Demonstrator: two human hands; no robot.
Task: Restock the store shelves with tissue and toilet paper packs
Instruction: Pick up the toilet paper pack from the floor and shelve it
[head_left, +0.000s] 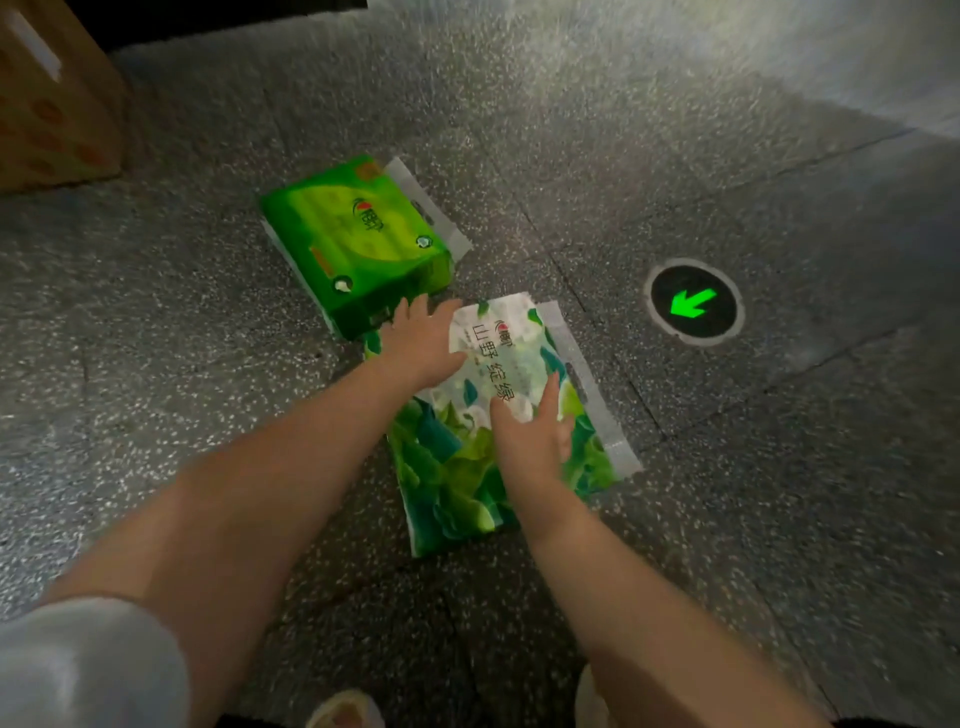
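White-green tissue pack (498, 415) lies flat on floor (727, 156), long axis running away from person; left hand (423, 340) & right hand (530, 436) rest straight-fingered on top, gripping nothing yet

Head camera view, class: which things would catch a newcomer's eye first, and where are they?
Two bare hands reach down onto a white-and-green leaf-print tissue pack lying on the speckled floor at centre: the left hand at its far end, the right hand on its middle. A bright green tissue pack lies just beyond, and a glowing green arrow marker is set in the floor at right.
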